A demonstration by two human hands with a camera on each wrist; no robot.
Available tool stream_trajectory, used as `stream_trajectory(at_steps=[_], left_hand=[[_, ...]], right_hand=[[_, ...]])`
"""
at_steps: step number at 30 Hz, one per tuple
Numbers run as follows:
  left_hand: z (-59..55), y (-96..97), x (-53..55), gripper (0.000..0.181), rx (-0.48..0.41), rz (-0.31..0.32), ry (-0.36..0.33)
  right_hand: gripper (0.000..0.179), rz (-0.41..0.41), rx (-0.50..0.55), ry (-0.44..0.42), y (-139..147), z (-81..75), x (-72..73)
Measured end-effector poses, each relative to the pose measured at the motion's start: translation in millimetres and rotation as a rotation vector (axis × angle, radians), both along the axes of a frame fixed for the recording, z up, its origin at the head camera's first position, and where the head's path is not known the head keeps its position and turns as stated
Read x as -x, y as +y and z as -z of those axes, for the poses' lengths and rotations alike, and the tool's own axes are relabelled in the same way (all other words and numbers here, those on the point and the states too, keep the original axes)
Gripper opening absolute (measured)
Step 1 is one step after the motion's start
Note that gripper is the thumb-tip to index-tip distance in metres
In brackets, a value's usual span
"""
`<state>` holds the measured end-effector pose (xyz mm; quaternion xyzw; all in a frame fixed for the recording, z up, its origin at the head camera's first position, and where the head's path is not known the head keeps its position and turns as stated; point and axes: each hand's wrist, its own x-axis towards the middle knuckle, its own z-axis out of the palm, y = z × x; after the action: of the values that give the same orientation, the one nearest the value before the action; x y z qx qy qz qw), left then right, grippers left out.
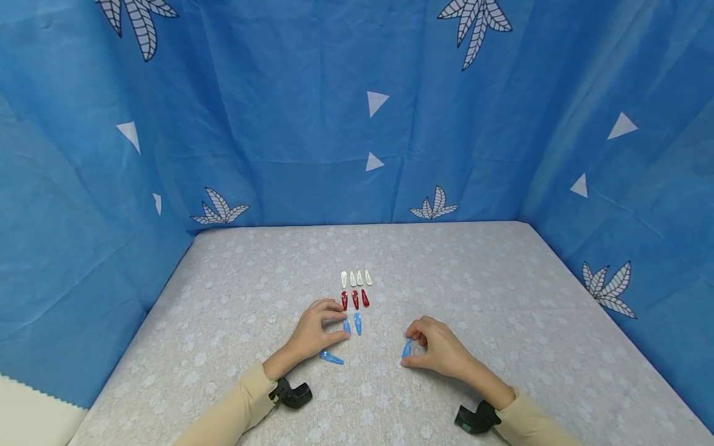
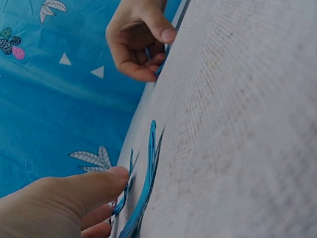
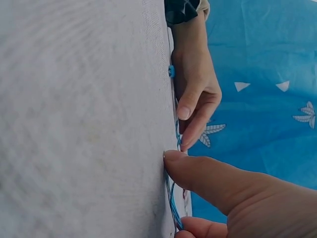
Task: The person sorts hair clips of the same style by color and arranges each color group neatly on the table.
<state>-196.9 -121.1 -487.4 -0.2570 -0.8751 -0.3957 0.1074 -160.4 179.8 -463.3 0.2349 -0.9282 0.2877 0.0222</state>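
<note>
Several snap hair clips lie on the patterned table. My left hand (image 1: 315, 328) holds a blue hair clip (image 1: 347, 326) at the table surface, between thumb and fingers. Right beside it is a second blue hair clip (image 1: 357, 323), lying lengthwise away from me. A third blue hair clip (image 1: 331, 357) rests just below the left hand, turned sideways; the left wrist view shows this clip (image 2: 148, 178) close up. Off to the right, my right hand (image 1: 437, 347) pinches another blue hair clip (image 1: 407, 348) between thumb and fingertips, low over the table.
Beyond the blue clips are three red hair clips (image 1: 354, 300) in a row. Behind those runs a row of several cream-white hair clips (image 1: 353, 279). Blue patterned cloth (image 1: 312, 124) encloses the table (image 1: 251, 266) at the back and sides.
</note>
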Motion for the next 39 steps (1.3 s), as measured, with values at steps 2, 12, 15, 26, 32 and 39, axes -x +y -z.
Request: stream_trajectory(at_steps=[2,12,15,26,32,39], left_hand=[[-0.1,-0.4,-0.2,0.036,-0.002,0.0,0.0],[0.7,0.0,-0.2,0.036,0.011,-0.002,0.001],[0.7,0.2,-0.2,0.036,0.014,-0.001,0.009],[1.6,0.0,0.2,0.036,0.015,-0.007,0.015],[2.5,0.9,0.0,0.036,0.006,-0.007,-0.004],[1.3,0.7,0.2,0.036,0.004,-0.004,0.011]], right_hand=[[0.041,-0.002,-0.001,0.001,0.0,0.6,0.9],[0.041,-0.045,-0.021,-0.02,1.4,-4.0,7.6],[0.041,-0.07,-0.032,-0.014,0.0,-6.7,10.2],[0.042,-0.146,-0.008,-0.014,-19.0,-19.6,33.0],[0.043,-0.153,-0.012,-0.027,-33.6,-23.0,45.9],[0.042,-0.171,-0.001,-0.057,-51.0,-20.3,57.4]])
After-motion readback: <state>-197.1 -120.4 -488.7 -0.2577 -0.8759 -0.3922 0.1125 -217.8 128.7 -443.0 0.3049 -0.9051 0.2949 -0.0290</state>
